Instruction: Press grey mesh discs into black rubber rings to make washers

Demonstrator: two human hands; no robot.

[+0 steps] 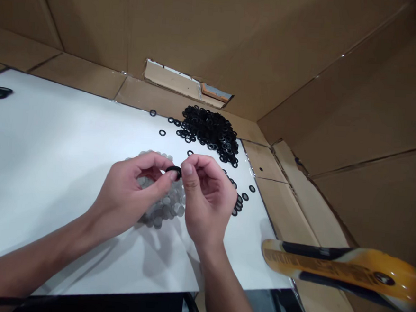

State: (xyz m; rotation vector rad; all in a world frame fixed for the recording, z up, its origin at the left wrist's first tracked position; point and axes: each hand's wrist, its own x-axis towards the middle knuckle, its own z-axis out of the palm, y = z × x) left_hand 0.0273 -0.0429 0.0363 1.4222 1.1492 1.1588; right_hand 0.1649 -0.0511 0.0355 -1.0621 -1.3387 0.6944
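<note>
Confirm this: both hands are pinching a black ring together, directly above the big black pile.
Wrong spot. The head view shows the left hand and right hand pinching the black ring above the pile of grey discs, not above the black pile. The rest stands.

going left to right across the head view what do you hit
stack of black washers → left hand → black ring → right hand → small cluster of black washers → yellow-and-black tool handle
</note>
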